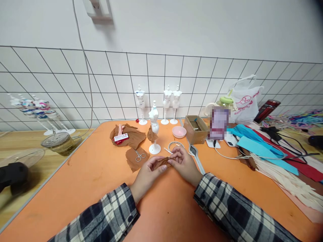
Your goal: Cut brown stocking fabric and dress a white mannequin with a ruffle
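Between my two hands is a small piece of brown fabric (163, 162), gathered along its upper edge. My left hand (150, 170) pinches it at one side, thumb on top. My right hand (183, 164) grips the other side with thumb and fingertips. Just beyond them stands a white mini mannequin (154, 119) on a round base, with a scrap of brown cloth (152, 135) at its hip. Small scissors (139, 155) lie on a flat brown cloth piece (131, 160) left of my hands. Farther back is a crumpled brown cloth (133, 134) with a red-and-white packet (121, 137) on it.
More white mannequins (167, 101) stand along the gridded wall. A pink bowl (179, 131), a cardboard box (195, 134) and a propped phone (219, 123) are at the back right. Blue fabric strips (267, 151) and cables cover the right side. A coiled white cord (176, 145) lies beyond my right hand.
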`<action>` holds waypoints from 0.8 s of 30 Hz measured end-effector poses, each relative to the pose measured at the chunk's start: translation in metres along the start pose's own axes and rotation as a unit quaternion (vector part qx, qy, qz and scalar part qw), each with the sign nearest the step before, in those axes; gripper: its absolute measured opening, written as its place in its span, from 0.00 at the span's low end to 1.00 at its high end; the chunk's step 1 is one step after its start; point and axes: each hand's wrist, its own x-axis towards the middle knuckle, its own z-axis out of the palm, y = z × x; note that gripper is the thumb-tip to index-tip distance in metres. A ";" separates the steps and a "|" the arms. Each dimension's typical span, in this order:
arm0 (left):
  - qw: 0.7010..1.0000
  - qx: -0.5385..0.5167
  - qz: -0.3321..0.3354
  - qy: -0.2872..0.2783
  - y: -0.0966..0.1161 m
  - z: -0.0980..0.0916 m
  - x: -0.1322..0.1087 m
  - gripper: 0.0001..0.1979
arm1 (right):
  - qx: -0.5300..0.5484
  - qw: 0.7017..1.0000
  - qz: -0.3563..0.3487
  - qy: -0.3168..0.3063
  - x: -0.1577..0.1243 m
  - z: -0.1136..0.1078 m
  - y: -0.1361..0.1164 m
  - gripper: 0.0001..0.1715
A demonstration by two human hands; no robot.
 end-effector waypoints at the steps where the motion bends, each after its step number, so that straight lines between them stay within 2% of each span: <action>1: 1.000 0.012 -0.008 0.003 0.000 -0.002 0.000 0.16 | -0.015 1.000 -0.006 -0.006 -0.003 0.000 0.000 0.15; 3: 0.998 0.051 0.007 0.026 0.001 -0.005 0.000 0.13 | -0.058 0.998 -0.036 -0.018 -0.008 0.001 -0.003 0.13; 6: 0.976 0.186 0.111 0.030 0.006 -0.016 -0.001 0.05 | -0.121 0.986 -0.106 -0.033 -0.014 0.000 -0.014 0.15; 7: 0.955 0.245 0.165 0.020 0.009 -0.022 -0.002 0.03 | -0.138 0.982 -0.126 -0.035 -0.016 -0.001 -0.018 0.19; 9: 0.889 0.356 0.286 -0.025 0.014 -0.036 -0.003 0.04 | -0.155 0.976 -0.150 -0.033 -0.017 -0.003 -0.023 0.22; 11: 0.817 0.427 0.379 -0.072 0.017 -0.049 -0.004 0.08 | -0.158 0.973 -0.163 -0.040 -0.016 -0.003 -0.024 0.14; 12: 0.793 0.445 0.408 -0.087 0.019 -0.054 -0.004 0.10 | -0.156 0.972 -0.168 -0.049 -0.015 -0.002 -0.024 0.08; 14: 0.766 0.456 0.440 -0.104 0.020 -0.059 -0.005 0.10 | -0.149 0.969 -0.178 -0.079 -0.014 0.000 -0.023 0.01; 18: 0.750 0.464 0.453 -0.131 0.020 -0.057 -0.006 0.11 | -0.149 0.963 -0.197 -0.112 -0.016 0.005 -0.021 0.04; 24: 0.784 0.466 0.394 -0.112 0.018 -0.050 -0.007 0.07 | -0.164 0.955 -0.207 -0.132 -0.021 0.005 -0.025 0.12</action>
